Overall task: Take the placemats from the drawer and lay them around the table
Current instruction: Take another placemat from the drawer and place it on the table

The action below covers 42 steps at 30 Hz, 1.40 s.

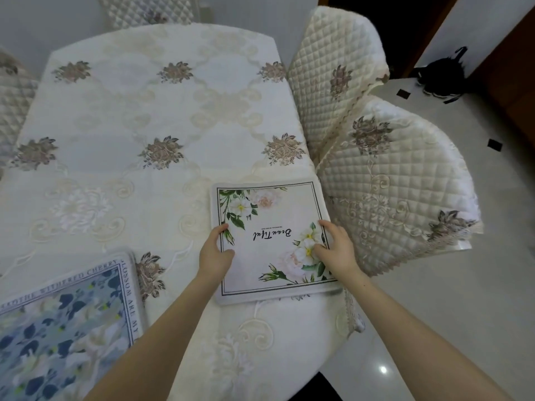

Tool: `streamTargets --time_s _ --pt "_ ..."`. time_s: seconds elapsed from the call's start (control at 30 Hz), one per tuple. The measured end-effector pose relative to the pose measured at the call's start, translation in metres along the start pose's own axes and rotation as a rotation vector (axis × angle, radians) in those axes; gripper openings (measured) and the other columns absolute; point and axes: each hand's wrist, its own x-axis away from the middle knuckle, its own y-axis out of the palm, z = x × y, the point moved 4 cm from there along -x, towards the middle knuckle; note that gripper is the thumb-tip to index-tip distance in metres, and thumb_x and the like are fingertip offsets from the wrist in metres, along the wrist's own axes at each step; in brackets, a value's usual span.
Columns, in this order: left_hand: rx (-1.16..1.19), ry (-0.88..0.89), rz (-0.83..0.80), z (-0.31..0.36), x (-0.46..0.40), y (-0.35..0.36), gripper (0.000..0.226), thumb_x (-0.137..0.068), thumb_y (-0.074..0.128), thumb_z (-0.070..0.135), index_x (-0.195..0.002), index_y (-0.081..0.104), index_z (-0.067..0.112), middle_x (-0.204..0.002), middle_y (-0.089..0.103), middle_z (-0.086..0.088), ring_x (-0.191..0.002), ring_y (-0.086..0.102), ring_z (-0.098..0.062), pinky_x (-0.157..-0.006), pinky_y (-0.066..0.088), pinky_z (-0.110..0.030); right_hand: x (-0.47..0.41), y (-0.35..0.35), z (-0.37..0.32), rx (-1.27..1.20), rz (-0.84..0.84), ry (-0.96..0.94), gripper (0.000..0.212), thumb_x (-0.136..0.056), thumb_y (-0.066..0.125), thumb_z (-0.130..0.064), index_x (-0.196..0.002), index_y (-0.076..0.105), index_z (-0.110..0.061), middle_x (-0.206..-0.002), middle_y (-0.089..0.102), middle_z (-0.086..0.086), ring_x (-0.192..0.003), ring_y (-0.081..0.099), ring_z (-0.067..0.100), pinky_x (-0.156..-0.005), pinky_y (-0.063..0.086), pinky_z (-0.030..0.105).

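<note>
A white placemat with white flowers and the upside-down word "Beautiful" lies at the table's right edge, its near side hanging slightly over. My left hand grips its left edge, thumb on top. My right hand holds its right edge, fingers spread on the flower print. A second placemat, blue-grey with dark leaves and a lettered border, lies flat at the near left of the table. The drawer is out of view.
The table wears a cream embroidered cloth with brown flower motifs. Two quilted chair backs stand close against its right side; more chairs are at the far end and left. A black object sits on the pale floor at far right.
</note>
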Motion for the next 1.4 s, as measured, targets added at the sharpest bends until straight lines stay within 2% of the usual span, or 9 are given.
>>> streamTargets --time_s 0.13,0.23,0.37,0.57,0.77,0.93,1.1,1.23,1.4 --pt "-0.094 -0.027 0.032 -0.005 0.001 0.006 0.063 -0.084 0.051 -0.007 -0.139 0.043 0.023 -0.130 0.048 -0.002 -0.098 0.054 -0.015 -0.070 0.044 -0.014 -0.003 0.004 0.008 0.180 -0.040 -0.104 0.063 -0.080 0.054 -0.028 -0.142 0.041 -0.022 -0.134 0.043 0.004 -0.123 0.036 0.021 -0.100 0.031 0.031" --pt "-0.332 0.061 0.077 -0.010 0.000 0.009 0.063 -0.086 0.056 0.000 -0.143 0.036 0.018 -0.126 0.036 -0.013 -0.118 0.038 -0.027 -0.097 0.030 -0.024 -0.003 0.008 0.011 0.319 -0.042 -0.167 0.057 -0.091 0.052 -0.020 -0.145 0.036 -0.021 -0.153 0.023 0.011 -0.135 0.017 0.021 -0.108 0.022 0.036" --pt "-0.654 0.208 0.111 -0.021 0.003 0.020 0.055 -0.096 0.049 0.015 -0.148 0.031 0.011 -0.151 0.016 -0.028 -0.139 0.016 -0.040 -0.113 0.019 -0.042 0.001 0.023 0.019 0.504 -0.060 -0.299 0.057 -0.100 0.035 -0.034 -0.152 0.020 -0.017 -0.160 -0.001 0.005 -0.147 -0.008 0.020 -0.120 0.004 0.039" --pt "-0.895 0.332 0.168 -0.048 0.005 0.026 0.059 -0.098 0.024 0.040 -0.149 0.027 0.011 -0.153 0.018 -0.027 -0.143 0.015 -0.038 -0.112 0.023 -0.044 0.000 0.034 0.033 0.645 -0.013 -0.328 0.059 -0.099 0.015 -0.043 -0.153 0.011 -0.018 -0.161 0.004 0.002 -0.147 -0.010 0.019 -0.120 0.006 0.038" --pt "-0.944 0.338 0.193 -0.040 0.007 0.028 0.058 -0.098 0.025 0.039 -0.149 0.029 0.012 -0.154 0.019 -0.026 -0.144 0.015 -0.039 -0.115 0.018 -0.048 0.000 0.032 0.025 0.712 0.000 -0.313 0.060 -0.098 0.015 -0.042 -0.153 0.014 -0.019 -0.160 0.007 0.002 -0.147 -0.005 0.019 -0.120 0.005 0.043" --pt "-0.985 0.540 0.069 0.003 -0.024 0.057 0.056 -0.099 0.025 0.035 -0.149 0.027 0.009 -0.156 0.021 -0.013 -0.146 0.016 -0.028 -0.117 0.012 -0.043 -0.028 0.060 -0.035 0.682 -0.043 -0.496 0.059 -0.097 0.018 -0.037 -0.151 0.019 -0.013 -0.158 0.018 0.006 -0.147 0.008 0.022 -0.118 -0.002 0.037" --pt "-1.048 0.544 0.014 0.027 -0.081 0.083 0.065 -0.094 -0.001 0.036 -0.151 0.014 0.009 -0.159 0.009 -0.007 -0.147 0.006 -0.022 -0.119 0.002 -0.041 -0.086 0.104 -0.076 0.697 -0.101 -0.546 0.064 -0.093 0.006 -0.038 -0.152 0.016 -0.015 -0.160 0.014 0.002 -0.148 0.003 0.018 -0.118 -0.007 0.030" --pt "-0.996 0.640 0.022 0.015 -0.093 0.079 0.059 -0.099 0.015 0.035 -0.150 0.022 0.007 -0.157 0.019 -0.009 -0.146 0.014 -0.021 -0.118 0.009 -0.040 -0.101 0.103 -0.058 0.711 -0.142 -0.598 0.061 -0.098 0.009 -0.046 -0.153 0.011 -0.019 -0.160 0.008 -0.004 -0.146 -0.004 0.009 -0.118 -0.006 0.027" --pt "-0.903 0.584 0.085 0.008 -0.089 0.060 0.060 -0.101 0.021 0.037 -0.152 0.010 0.009 -0.159 0.005 -0.005 -0.147 0.002 -0.016 -0.119 0.001 -0.031 -0.104 0.077 -0.037 0.697 -0.075 -0.534 0.060 -0.100 0.016 -0.041 -0.153 0.007 -0.017 -0.160 0.007 -0.001 -0.146 -0.003 0.009 -0.118 -0.005 0.027"
